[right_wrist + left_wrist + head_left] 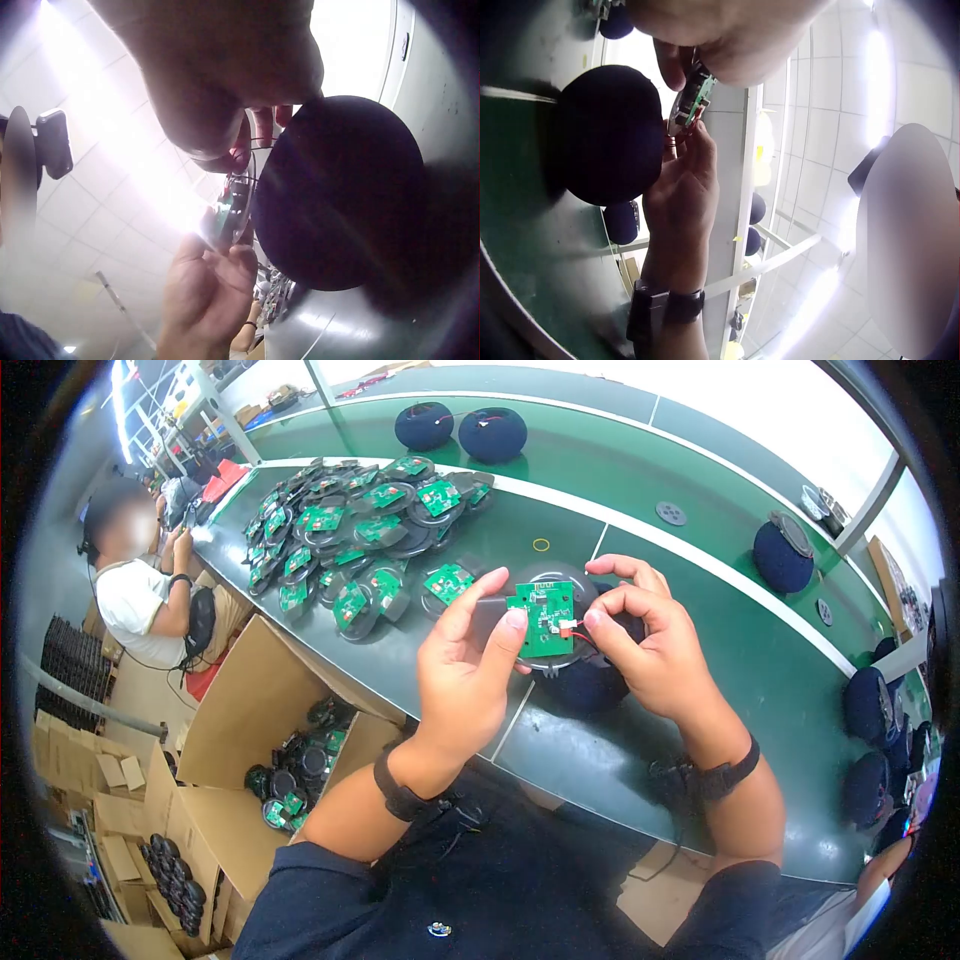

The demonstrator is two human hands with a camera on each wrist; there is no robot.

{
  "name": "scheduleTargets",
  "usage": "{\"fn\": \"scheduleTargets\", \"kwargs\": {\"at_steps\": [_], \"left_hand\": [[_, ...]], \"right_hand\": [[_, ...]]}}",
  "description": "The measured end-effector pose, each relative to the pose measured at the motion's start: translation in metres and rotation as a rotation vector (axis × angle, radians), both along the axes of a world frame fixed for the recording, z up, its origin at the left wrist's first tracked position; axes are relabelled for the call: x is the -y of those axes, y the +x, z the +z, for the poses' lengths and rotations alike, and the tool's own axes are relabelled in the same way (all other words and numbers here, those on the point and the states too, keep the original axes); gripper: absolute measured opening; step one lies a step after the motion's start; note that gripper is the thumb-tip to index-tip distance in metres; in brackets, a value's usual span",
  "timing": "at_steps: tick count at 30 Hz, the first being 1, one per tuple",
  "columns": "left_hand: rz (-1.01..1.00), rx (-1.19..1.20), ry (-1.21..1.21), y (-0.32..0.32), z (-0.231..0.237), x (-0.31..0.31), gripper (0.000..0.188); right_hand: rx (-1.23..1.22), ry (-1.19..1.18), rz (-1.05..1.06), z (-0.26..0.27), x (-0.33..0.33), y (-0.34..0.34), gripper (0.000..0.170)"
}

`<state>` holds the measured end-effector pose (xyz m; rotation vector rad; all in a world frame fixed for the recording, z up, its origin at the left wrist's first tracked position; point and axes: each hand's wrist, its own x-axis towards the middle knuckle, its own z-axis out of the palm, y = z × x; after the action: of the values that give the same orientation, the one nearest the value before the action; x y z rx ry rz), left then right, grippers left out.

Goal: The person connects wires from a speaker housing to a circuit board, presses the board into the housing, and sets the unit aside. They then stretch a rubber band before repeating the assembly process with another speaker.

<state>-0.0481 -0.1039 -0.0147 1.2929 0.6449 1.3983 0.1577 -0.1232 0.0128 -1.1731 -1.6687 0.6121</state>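
My left hand (465, 675) grips a clear-rimmed round disc carrying a green circuit board (540, 630), with the thumb lying over the board's left edge. At the board's right side, my right hand (660, 650) pinches a small white wire connector (569, 625) between thumb and index finger, its other fingers raised. Thin red and black wires (584, 638) run from the connector. Just below and behind the disc sits a dark round fabric-covered shell (585, 692) on the table, seen large in the left wrist view and as a dark ball (341, 195) in the right wrist view.
A heap of similar board-bearing discs (350, 520) covers the table's left. Dark round shells (492, 435) stand on the green conveyor (600, 445), others at right. An open cardboard box (225, 825) with discs is lower left. Another person (140, 600) sits at left.
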Motion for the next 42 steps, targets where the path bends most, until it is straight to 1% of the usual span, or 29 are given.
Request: {"fn": "scheduleTargets", "kwargs": {"at_steps": [7, 9, 13, 17, 19, 21, 25, 27, 28, 30, 34, 36, 39, 40, 42], "left_hand": [[0.014, 0.008, 0.008, 0.003, 0.002, 0.001, 0.046], [0.012, -0.006, -0.001, 0.003, 0.003, 0.001, 0.046], [0.009, 0.008, -0.026, 0.005, 0.004, 0.002, 0.046], [0.000, 0.036, -0.014, 0.006, 0.004, 0.002, 0.047], [-0.034, -0.008, 0.007, 0.004, 0.002, 0.000, 0.047], [-0.033, -0.013, 0.007, 0.005, 0.003, 0.001, 0.047], [-0.010, -0.017, 0.021, 0.006, 0.000, 0.002, 0.048], [-0.001, -0.002, 0.014, 0.010, 0.001, 0.006, 0.049], [0.011, 0.016, 0.009, 0.013, 0.001, 0.007, 0.050], [0.009, 0.026, 0.038, 0.019, 0.000, 0.008, 0.051], [-0.022, 0.009, 0.066, 0.020, 0.002, 0.004, 0.051], [-0.034, -0.032, 0.068, 0.018, 0.008, 0.000, 0.050], [-0.066, -0.076, 0.045, 0.018, 0.015, -0.009, 0.048], [-0.084, -0.087, 0.017, 0.017, 0.016, -0.013, 0.047], [-0.082, -0.104, 0.017, 0.015, 0.013, -0.022, 0.045]], "right_hand": [[-0.003, 0.049, -0.026, -0.005, 0.000, -0.003, 0.012], [-0.040, 0.071, -0.033, -0.007, -0.002, -0.002, 0.011], [-0.014, 0.065, -0.032, -0.004, -0.002, -0.001, 0.012], [0.012, 0.023, 0.010, 0.000, -0.004, 0.007, 0.012], [0.009, 0.003, 0.031, 0.002, -0.004, 0.009, 0.013], [0.004, -0.017, 0.052, 0.001, -0.005, 0.010, 0.016], [-0.013, -0.061, 0.052, 0.000, -0.004, 0.009, 0.015], [-0.161, -0.159, 0.094, -0.001, -0.004, 0.009, 0.013], [-0.161, -0.161, 0.094, -0.001, -0.004, 0.009, 0.013], [-0.295, -0.262, 0.106, 0.000, -0.004, 0.012, 0.012], [-0.235, -0.248, 0.138, 0.004, -0.006, 0.018, 0.013], [-0.290, -0.328, 0.197, 0.005, -0.009, 0.024, 0.013], [-0.297, -0.267, 0.217, 0.007, -0.012, 0.035, 0.018], [-0.293, -0.259, 0.215, 0.007, -0.013, 0.038, 0.018], [-0.400, -0.262, 0.134, 0.007, -0.017, 0.043, 0.025]]}}
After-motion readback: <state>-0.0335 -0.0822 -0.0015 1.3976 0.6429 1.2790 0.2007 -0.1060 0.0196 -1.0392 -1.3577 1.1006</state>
